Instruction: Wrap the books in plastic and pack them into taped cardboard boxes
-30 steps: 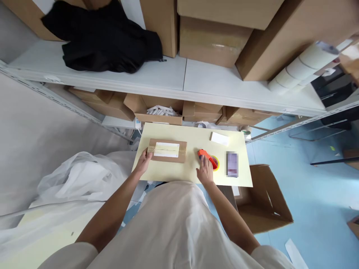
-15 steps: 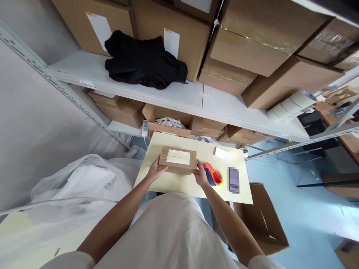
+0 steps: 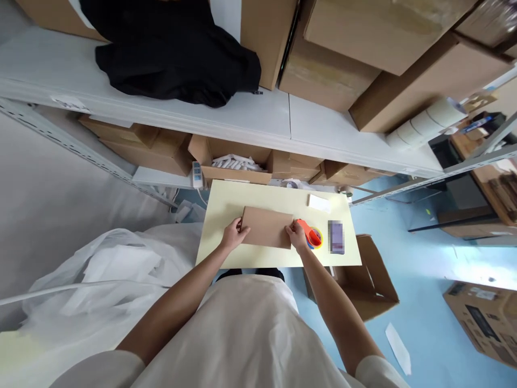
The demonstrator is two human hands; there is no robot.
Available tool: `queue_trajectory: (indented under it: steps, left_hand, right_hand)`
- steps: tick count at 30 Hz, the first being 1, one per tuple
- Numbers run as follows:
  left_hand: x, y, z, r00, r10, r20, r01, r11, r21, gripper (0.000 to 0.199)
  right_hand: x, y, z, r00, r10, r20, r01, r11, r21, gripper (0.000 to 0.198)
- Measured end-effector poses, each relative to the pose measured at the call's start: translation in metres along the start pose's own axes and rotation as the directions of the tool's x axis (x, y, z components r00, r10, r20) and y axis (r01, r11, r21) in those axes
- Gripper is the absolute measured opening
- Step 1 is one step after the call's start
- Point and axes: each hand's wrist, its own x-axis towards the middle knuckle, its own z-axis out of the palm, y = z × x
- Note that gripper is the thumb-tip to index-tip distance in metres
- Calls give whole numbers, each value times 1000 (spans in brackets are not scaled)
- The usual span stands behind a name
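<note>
- From my end, the box reads plain brown on its upward face.
- I get a pale yellow tabletop.
- My feed gives the dispenser as bright orange-red with a bit of blue, and the tape a yellow rim.
- I make out purple on the pixelated object, broken into blocky squares.
- The pad looks white to me.
- I see a black garment, off-white shelf and cream rolls.
- I read the floor as light blue, the shirt as white.
- The carton shows me brown with a black rectangle.
</note>
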Motion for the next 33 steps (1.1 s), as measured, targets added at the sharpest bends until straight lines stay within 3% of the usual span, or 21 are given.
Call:
queue_trajectory:
  steps: [5, 8, 11, 13, 18, 22, 25, 27, 30, 33]
  left_hand:
    - [-2, 8, 11, 996, 84, -38, -79, 990, 116, 70]
    - [-7, 24, 13, 977, 208, -54, -186, 944, 273, 76]
    - [-6, 48, 17, 952, 303, 45, -294, 865, 407, 69]
    - [1, 66, 27, 937, 313, 154, -349, 811, 471, 62]
    - [30, 102, 68, 887, 276, 371, -454, 675, 582, 60]
    - [49, 111, 91, 864, 211, 457, -483, 605, 633, 68]
    - [52, 110, 97, 885, 116, 450, -424, 601, 678, 74]
    - [51, 111, 101, 910, 74, 407, -365, 607, 706, 77]
    - [47, 126, 111, 954, 59, 293, -257, 663, 703, 69]
    - [50, 153, 129, 967, 42, 251, -178, 815, 551, 60]
  right_hand:
    - [18, -2, 4, 1000, -12, -17, 12, 1000, -18, 49]
    - [17, 2, 4, 991, -67, -114, 52, 990, -131, 55]
    - [4, 21, -12, 958, -191, -212, 126, 950, -287, 48]
    - [-8, 41, -31, 954, -198, -225, 101, 919, -382, 44]
    - [-18, 82, -72, 992, -115, -55, 58, 789, -612, 35]
    - [1, 88, -64, 998, -40, 48, 62, 731, -679, 48]
    - [15, 85, -60, 996, 35, 88, 27, 785, -619, 42]
    - [19, 85, -72, 995, 26, 96, 26, 860, -510, 40]
    - [21, 91, -105, 991, 8, 130, 14, 986, -163, 39]
    - [25, 102, -135, 978, 15, 207, -60, 976, 211, 45]
